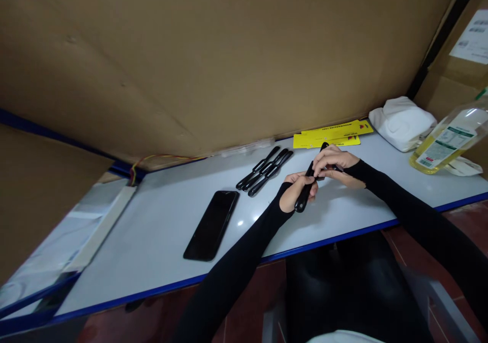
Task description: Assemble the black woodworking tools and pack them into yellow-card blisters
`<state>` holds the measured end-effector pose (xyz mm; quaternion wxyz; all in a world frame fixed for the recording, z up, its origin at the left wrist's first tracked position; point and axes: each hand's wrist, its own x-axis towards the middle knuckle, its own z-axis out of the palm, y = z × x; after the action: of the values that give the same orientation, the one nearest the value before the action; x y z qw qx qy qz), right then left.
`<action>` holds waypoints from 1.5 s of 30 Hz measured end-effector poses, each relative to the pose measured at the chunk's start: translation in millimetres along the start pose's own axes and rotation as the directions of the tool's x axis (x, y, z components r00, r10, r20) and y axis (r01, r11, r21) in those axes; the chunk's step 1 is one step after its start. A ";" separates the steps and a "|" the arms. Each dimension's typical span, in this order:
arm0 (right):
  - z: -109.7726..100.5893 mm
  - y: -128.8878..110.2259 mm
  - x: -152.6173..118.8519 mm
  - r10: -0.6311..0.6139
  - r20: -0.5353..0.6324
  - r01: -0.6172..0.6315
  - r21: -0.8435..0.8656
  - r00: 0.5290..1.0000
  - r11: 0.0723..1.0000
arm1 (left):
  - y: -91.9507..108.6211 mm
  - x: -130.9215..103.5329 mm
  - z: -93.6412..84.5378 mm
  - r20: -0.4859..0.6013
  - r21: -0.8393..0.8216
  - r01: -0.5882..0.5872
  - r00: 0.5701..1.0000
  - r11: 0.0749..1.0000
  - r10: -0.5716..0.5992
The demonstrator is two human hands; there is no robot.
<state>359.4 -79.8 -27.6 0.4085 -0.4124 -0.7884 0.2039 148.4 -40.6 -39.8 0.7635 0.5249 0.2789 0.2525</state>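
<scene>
My left hand [299,190] is closed around the near handle of a black spokeshave [304,196], holding it slanted above the table. The fingers of my right hand [335,165] are pinched together at the middle of the same tool, partly covering it. Its far handle tip pokes out beyond my right fingers. A small dark bit shows under my right hand; I cannot make out what it is. To the left of my hands, several similar black spokeshaves [265,171] lie side by side on the white table [152,221].
A black phone [211,225] lies on the table's left half. Yellow printed cards [331,134] lie at the back edge. On the right are a white cloth bundle [402,123] and a bottle of yellow liquid [444,147]. A cardboard wall [229,63] stands behind.
</scene>
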 end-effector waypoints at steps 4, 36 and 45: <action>6.1 -4.2 -2.7 0.103 -0.089 -0.098 0.057 0.991 0.994 | -0.5 -4.6 3.1 -0.107 0.221 -0.141 0.980 0.965 0.168; 36.3 -9.5 5.3 0.152 -0.340 -0.166 -0.011 0.928 0.986 | -1.8 3.7 8.0 -0.229 0.080 -0.034 0.972 0.996 0.052; 20.9 -6.0 2.0 0.251 -0.174 -0.234 0.116 0.952 0.965 | -1.9 1.6 11.6 -0.233 0.086 0.020 0.972 0.996 0.001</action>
<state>338.9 -81.2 -34.9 0.4717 -0.5038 -0.6792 0.2497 157.8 -47.8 -38.5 0.7030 0.5233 0.3797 0.2962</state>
